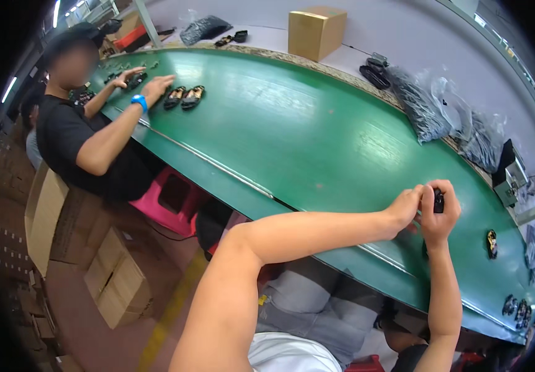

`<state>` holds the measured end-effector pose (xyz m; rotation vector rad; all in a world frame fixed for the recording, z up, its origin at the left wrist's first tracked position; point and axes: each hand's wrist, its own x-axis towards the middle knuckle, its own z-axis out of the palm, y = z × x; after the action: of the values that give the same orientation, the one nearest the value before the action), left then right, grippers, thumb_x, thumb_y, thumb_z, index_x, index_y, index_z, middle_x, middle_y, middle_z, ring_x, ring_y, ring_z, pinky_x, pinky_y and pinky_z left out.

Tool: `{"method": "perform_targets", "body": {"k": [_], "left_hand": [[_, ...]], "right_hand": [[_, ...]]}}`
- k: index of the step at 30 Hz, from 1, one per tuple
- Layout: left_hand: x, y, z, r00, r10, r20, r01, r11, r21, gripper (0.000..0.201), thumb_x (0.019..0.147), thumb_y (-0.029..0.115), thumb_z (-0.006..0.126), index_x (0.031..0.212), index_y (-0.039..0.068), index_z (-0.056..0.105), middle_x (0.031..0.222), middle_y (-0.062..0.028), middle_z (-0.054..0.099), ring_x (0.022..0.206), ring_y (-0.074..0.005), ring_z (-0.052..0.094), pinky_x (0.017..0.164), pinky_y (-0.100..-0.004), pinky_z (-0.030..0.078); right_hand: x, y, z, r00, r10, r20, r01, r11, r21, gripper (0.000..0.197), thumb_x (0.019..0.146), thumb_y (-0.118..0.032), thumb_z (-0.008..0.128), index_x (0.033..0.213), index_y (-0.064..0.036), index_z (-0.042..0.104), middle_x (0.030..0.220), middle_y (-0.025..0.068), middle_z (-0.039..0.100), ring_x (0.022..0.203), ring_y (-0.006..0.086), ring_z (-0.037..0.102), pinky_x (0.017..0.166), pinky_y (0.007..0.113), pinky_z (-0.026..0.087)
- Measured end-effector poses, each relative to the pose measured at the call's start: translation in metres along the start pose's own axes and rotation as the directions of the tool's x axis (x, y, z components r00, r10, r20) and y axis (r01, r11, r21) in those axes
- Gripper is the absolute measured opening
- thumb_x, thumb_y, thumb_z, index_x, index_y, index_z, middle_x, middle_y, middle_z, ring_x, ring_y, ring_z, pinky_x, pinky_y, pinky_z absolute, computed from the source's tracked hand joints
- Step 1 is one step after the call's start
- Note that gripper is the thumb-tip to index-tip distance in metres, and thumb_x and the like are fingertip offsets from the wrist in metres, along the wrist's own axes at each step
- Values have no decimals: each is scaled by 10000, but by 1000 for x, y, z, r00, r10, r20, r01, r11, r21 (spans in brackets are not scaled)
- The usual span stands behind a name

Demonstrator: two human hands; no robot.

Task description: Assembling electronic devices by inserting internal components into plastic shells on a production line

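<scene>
1. A small black moulded part is pinched in the fingers of the right hand, raised just above the long green belt-covered worktop; the left hand is closed against it from the left, its fingertips touching the same part. With so little of the part gripped, it could slip out and drop onto the worktop.
2. The hands are held near the worktop's near edge, where a metal rail runs. A dropped part could be bounced over that rail to the floor.
3. A small black-and-gold piece lies on the worktop to the right of the hands, and further dark pieces sit beyond it; these could be knocked by a forearm swung that way.
4. Farther left along the worktop, another person's hands rest beside two dark oval pieces; these are well apart, so interference seems unlikely.
</scene>
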<state>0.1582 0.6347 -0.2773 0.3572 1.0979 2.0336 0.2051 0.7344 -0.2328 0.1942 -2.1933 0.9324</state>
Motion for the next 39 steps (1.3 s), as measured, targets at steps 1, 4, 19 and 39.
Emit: {"method": "perform_targets", "body": {"k": [1, 4, 19, 39], "left_hand": [[2, -1, -2, 999, -54, 2, 54, 998, -22, 445, 1036, 535, 378, 1087, 145, 587, 928, -12, 629, 803, -155, 616, 533, -327, 455], [3, 0, -2, 986, -164, -14, 163, 985, -51, 452, 1036, 597, 345, 1060, 209, 577, 891, 7, 596, 760, -128, 561, 559, -304, 407], [12, 12, -9, 996, -77, 49, 86, 970, -227, 529, 1049, 645, 320, 900, 195, 555, 735, 31, 569, 523, -86, 514, 358, -240, 249], [21, 36, -33, 997, -12, 82, 29, 975, -219, 366, 1041, 445, 449, 990, 116, 601, 853, -55, 642, 628, -162, 634, 350, -217, 326]], "right_hand": [[0, 0, 4, 993, -117, 0, 117, 992, -40, 92, 919, -73, 687, 938, 0, 633, 805, 100, 624, 705, 200, 602, 670, 320, 496], [-6, 4, 6, 971, -237, 16, 238, 968, -75, 95, 906, -68, 670, 955, -2, 623, 895, 161, 631, 767, 306, 623, 712, 374, 521], [-13, -4, 10, 969, -227, 98, 240, 957, -160, 273, 978, -42, 549, 1234, 2, 634, 1197, 203, 605, 1053, 360, 625, 894, 427, 516], [-13, -3, 10, 984, -125, 130, 142, 980, -137, 506, 930, -131, 677, 1404, -15, 545, 1443, 175, 560, 1278, 358, 567, 1046, 425, 470]]}}
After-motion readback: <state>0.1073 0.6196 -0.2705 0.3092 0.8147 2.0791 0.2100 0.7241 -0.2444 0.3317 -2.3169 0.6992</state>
